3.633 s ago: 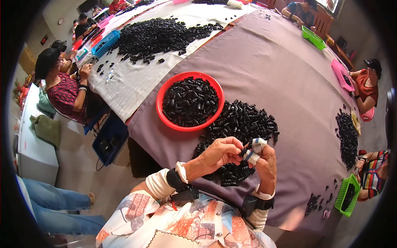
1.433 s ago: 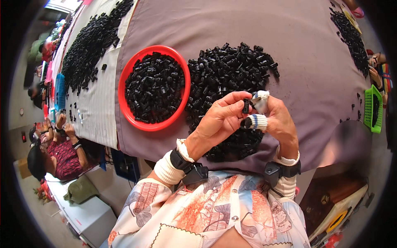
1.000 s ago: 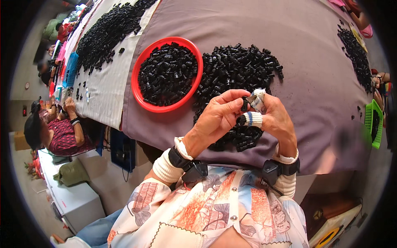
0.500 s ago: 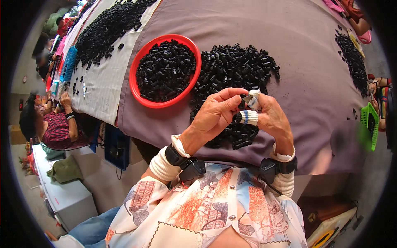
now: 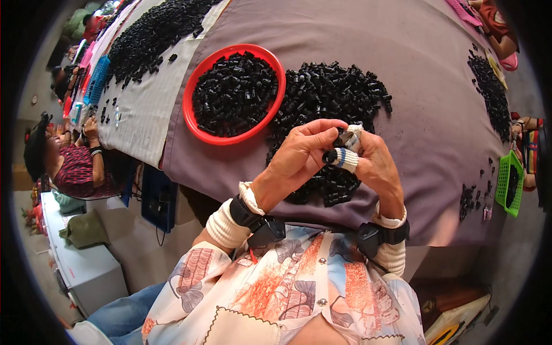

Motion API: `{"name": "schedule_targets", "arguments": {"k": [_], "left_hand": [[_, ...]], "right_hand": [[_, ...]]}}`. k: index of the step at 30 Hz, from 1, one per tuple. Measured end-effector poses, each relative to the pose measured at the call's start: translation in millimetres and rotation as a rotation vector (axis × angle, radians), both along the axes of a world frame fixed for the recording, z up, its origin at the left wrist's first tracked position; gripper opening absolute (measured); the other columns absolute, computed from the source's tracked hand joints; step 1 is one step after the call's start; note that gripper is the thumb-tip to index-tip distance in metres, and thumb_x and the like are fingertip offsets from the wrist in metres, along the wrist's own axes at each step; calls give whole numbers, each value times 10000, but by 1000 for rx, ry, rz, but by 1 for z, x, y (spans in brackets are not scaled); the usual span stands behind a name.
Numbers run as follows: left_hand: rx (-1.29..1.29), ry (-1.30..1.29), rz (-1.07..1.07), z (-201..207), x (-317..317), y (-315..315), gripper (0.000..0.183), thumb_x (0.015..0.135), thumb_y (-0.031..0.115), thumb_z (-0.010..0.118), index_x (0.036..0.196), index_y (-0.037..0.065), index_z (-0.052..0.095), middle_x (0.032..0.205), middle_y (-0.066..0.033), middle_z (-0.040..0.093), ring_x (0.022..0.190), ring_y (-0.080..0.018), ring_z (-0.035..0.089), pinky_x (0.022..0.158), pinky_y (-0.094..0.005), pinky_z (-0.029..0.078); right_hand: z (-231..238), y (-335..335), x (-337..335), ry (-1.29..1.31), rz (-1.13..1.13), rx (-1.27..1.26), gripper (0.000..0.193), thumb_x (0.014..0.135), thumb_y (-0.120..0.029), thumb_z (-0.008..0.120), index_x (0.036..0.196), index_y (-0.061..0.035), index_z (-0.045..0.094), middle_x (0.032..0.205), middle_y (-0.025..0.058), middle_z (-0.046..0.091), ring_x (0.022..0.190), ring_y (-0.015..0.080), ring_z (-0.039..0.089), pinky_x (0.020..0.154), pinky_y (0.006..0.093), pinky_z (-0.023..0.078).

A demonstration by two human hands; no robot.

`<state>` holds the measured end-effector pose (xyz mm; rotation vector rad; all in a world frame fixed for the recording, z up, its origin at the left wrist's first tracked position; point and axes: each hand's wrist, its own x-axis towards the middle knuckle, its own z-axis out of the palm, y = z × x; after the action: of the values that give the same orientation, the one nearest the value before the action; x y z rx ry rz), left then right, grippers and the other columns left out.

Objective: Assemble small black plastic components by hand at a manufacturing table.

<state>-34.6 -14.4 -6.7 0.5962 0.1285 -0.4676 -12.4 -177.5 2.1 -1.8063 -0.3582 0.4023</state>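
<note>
At far left, a seated person (image 5: 75,167) works beside one long spread of black parts (image 5: 155,31). One red bowl (image 5: 234,94), full of small black parts, sits on the purple-covered desk (image 5: 425,103), touching one large pile of black parts (image 5: 328,115). Above that pile, the left hand (image 5: 299,158) has its grip closed, fingertips pinching a small black part (image 5: 344,138). The right hand (image 5: 374,164), two fingers taped, closes its grip on the same part. One green basket (image 5: 509,184) stands far right.
</note>
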Motion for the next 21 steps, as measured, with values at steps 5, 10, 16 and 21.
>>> {"name": "schedule_targets", "arguments": {"k": [5, 10, 16, 21], "left_hand": [[-55, 11, 0, -3, 2, -5, 233, 879, 113, 533, 1084, 3, 542, 924, -78, 613, 796, -123, 608, 709, -254, 517], [-21, 32, 11, -8, 5, -5, 231, 879, 99, 528, 1086, -2, 539, 924, -86, 616, 797, -132, 612, 716, -259, 517], [-2, 21, 8, -9, 7, -4, 228, 875, 96, 534, 1076, -10, 543, 932, -85, 618, 811, -132, 609, 718, -258, 514], [76, 16, 44, -9, 6, -4, 221, 867, 102, 552, 1058, -9, 556, 931, -74, 618, 814, -121, 606, 717, -249, 510]], "right_hand": [[4, -5, 4, 113, -39, -10, 319, 653, -235, 749, 777, -5, 565, 615, 22, 509, 554, 93, 445, 497, 256, 371], [4, -6, 8, 125, -9, -60, 333, 645, -250, 762, 774, -14, 566, 615, 15, 505, 560, 90, 442, 499, 256, 367], [1, -6, 12, 128, 31, -82, 330, 651, -252, 758, 779, -14, 568, 611, 24, 513, 559, 97, 446, 511, 264, 377], [-4, -3, 11, 70, 43, -62, 307, 676, -237, 736, 773, -3, 561, 599, 44, 514, 551, 106, 444, 513, 276, 387]]}}
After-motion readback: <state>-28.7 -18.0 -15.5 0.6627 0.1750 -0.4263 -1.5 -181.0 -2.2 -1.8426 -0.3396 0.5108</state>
